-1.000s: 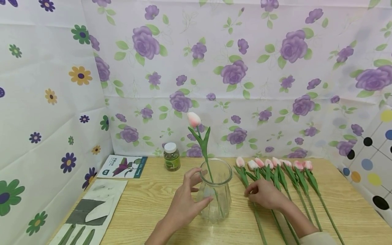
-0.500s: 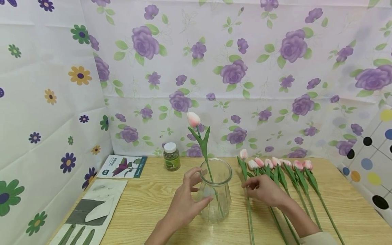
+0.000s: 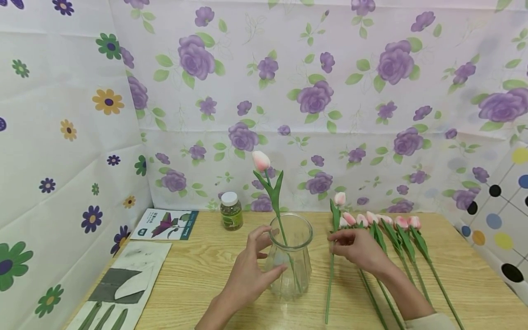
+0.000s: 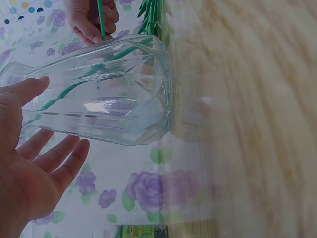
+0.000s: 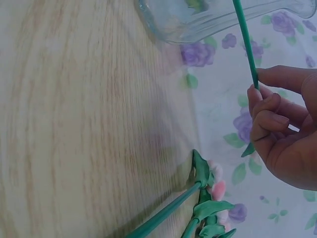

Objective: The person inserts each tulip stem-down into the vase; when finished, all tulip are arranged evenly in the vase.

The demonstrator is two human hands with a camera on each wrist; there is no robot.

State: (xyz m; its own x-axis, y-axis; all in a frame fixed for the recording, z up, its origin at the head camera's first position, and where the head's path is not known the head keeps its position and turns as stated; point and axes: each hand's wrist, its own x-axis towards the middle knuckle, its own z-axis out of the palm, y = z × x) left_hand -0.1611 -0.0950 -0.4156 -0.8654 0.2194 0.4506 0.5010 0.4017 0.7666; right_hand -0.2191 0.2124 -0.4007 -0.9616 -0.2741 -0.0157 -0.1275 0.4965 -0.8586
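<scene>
A clear glass vase (image 3: 304,268) stands on the wooden table, holding one pale pink artificial tulip (image 3: 261,161) that leans left. My left hand (image 3: 250,270) holds the vase from its left side, thumb at the front and fingers round the back; the left wrist view shows the thumb and fingers on either side of the glass (image 4: 119,99). To the right of the vase, my right hand (image 3: 363,252) pinches another tulip (image 3: 340,199) by its green stem (image 5: 246,39) between thumb and fingertips. Its bloom points up and away, the stem end low toward the front.
Several pink tulips (image 3: 401,223) lie side by side at the right, partly behind the right hand. A white-capped jar (image 3: 232,215) stands at the back left. Beyond it lie a printed card (image 3: 165,224) and a flat packet (image 3: 123,275). Floral cloth (image 3: 280,91) hangs behind.
My right hand has lifted the leftmost tulip from the row; its bloom rose and shifted right while its stem end swung left. The left hand and vase have stayed still.
</scene>
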